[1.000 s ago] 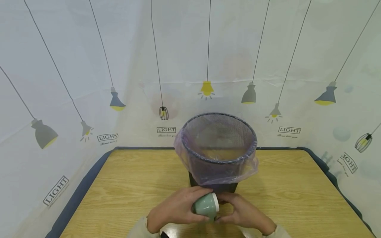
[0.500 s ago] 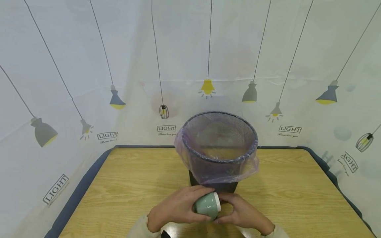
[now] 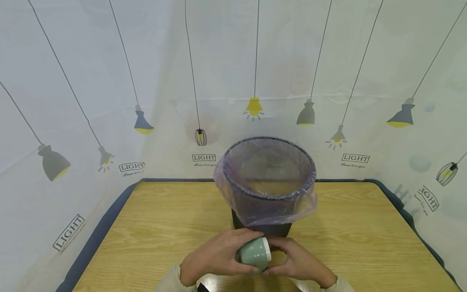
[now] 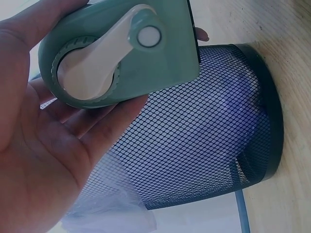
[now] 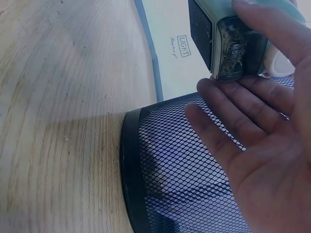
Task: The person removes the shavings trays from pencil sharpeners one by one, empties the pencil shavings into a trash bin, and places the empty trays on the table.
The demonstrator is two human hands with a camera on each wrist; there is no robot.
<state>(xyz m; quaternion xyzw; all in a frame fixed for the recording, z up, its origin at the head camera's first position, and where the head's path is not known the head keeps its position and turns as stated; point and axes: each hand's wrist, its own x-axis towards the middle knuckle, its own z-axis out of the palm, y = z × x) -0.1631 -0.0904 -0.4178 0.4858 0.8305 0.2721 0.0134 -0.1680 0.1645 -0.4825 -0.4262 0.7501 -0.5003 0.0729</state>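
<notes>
Sharpener, pale green with a white crank, sits between my two hands on the near side of the mesh basket, its dark base lifted off the wooden table. My left hand, left of the basket's middle, holds the green body with thumb above and fingers beneath. My right hand, right of that middle, pinches the other end: thumb on the shell, fingertips at the clear compartment, where dark flecks show inside, with the lower fingers fairly straight.

Little differs from a second ago: the sharpener has shifted very slightly rightward against the basket, and since half a second ago I see hardly any change. The basket has stayed put, and both my hands keep their hold.

A thin purple bag lines the basket and drapes over its rim. Behind the basket hangs pale cloth printed with lamps and the word LIGHT. Dark blue edging borders the table there and on both sides of the basket.
</notes>
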